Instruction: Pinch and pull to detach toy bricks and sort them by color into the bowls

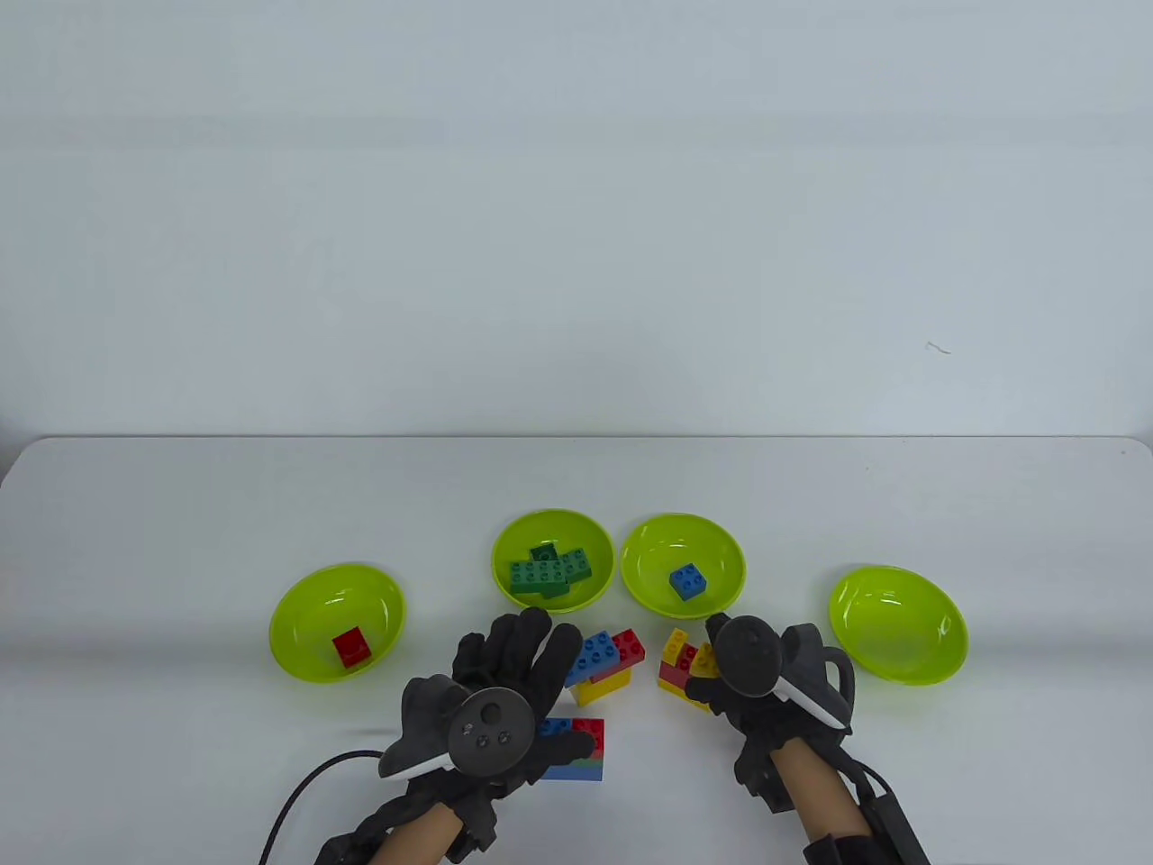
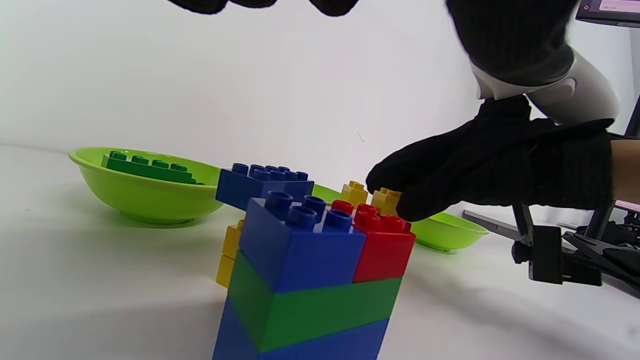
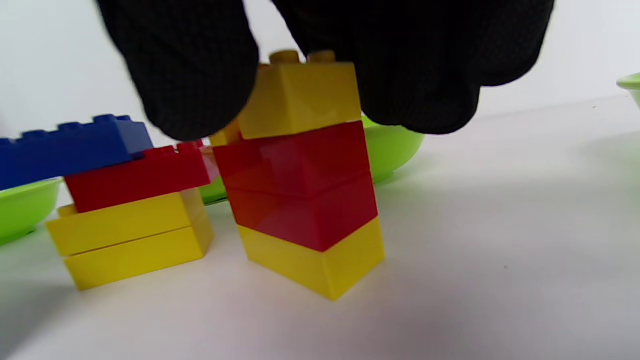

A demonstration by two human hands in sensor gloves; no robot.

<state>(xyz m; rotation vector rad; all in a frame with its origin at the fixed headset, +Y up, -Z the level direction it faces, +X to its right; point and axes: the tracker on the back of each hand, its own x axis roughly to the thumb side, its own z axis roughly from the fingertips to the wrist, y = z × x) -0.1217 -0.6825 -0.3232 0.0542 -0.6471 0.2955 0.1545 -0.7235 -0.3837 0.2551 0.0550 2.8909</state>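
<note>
Right wrist view: right hand (image 3: pixel 320 60) pinches top yellow brick (image 3: pixel 300 97) of red-yellow stack (image 3: pixel 305 200); left hand (image 1: pixel 491 712) spread flat.

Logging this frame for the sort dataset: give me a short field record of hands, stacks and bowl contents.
left hand: left hand open, fingers spread above the blue-green-red brick stack
right hand: right hand pinches the top yellow brick of the yellow-red stack
middle stack: blue-red-yellow stack, untouched
bowls, left to right: red brick; green bricks; blue brick; rightmost green bowl holds nothing
</note>
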